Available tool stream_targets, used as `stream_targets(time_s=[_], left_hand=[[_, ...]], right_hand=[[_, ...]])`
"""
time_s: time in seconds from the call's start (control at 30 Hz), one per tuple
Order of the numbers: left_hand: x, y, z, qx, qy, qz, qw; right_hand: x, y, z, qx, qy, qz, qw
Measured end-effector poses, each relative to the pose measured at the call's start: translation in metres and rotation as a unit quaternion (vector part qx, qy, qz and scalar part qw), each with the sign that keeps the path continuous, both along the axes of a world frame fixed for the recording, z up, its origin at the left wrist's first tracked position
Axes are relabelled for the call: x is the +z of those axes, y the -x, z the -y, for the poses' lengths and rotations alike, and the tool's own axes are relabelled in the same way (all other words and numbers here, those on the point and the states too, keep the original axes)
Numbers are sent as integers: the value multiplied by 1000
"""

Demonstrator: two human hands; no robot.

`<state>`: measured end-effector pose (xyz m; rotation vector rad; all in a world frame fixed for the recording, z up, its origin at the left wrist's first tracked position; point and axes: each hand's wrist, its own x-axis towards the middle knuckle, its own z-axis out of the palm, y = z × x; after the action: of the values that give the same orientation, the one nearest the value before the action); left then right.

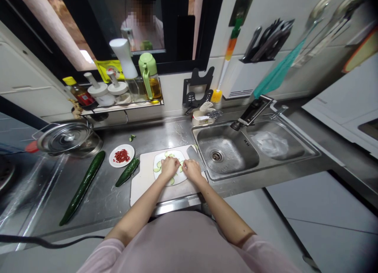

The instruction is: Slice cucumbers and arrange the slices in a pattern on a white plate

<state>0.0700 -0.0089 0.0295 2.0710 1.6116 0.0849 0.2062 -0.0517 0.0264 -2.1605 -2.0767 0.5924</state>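
Both hands are over a white plate (177, 181) with thin cucumber slices (172, 181) laid around it. My left hand (169, 167) has its fingers drawn together near the middle; a tiny red bit shows by the fingertips. My right hand (192, 170) is closed in a pinch at the plate's right side, close to a slice; what it grips is too small to tell. Under the plate lies a white cutting board (141, 184). A cleaver (195, 155) rests on its right side, partly behind my right hand. Left of the board are a cut cucumber piece (127, 172) and a small dish (111, 158) of red pieces (121, 155).
A whole cucumber (82, 188) lies at the left, near a lidded steel pot (71, 139). To the right is a double sink (227, 155) with a faucet (251, 111). A shelf (124, 106) with seasoning jars and an oil bottle (150, 78) hangs behind.
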Motion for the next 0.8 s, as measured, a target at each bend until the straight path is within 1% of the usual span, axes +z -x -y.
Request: stream_targets(time_s=[0.1,0.17,0.23,0.3,0.4,0.5,0.6,0.73,0.8], left_hand=[[3,1,0,12,9,18,1000],[5,3,-1,32,16,40,999],[6,7,-3,63,16,66,996],[6,15,-6,107,11,101,989],[6,30,-10,193,-8,155,969],[7,46,-12,265,-37,188,945],[9,57,-11,310,-60,206,926],[9,69,-13,352,-87,226,904],[8,81,-17,374,-101,233,892]], right_hand=[[2,-2,1,-12,-12,-8,1000],[4,-6,1,-30,-27,-18,999],[6,-11,1,-50,-47,-31,997],[7,-17,2,-67,-69,-52,994],[7,-27,4,-91,-103,-89,986],[6,-34,7,-111,-131,-122,978],[6,-35,8,-110,-141,-148,973],[7,-32,5,-107,-145,-181,967],[9,-29,2,-113,-147,-196,963]])
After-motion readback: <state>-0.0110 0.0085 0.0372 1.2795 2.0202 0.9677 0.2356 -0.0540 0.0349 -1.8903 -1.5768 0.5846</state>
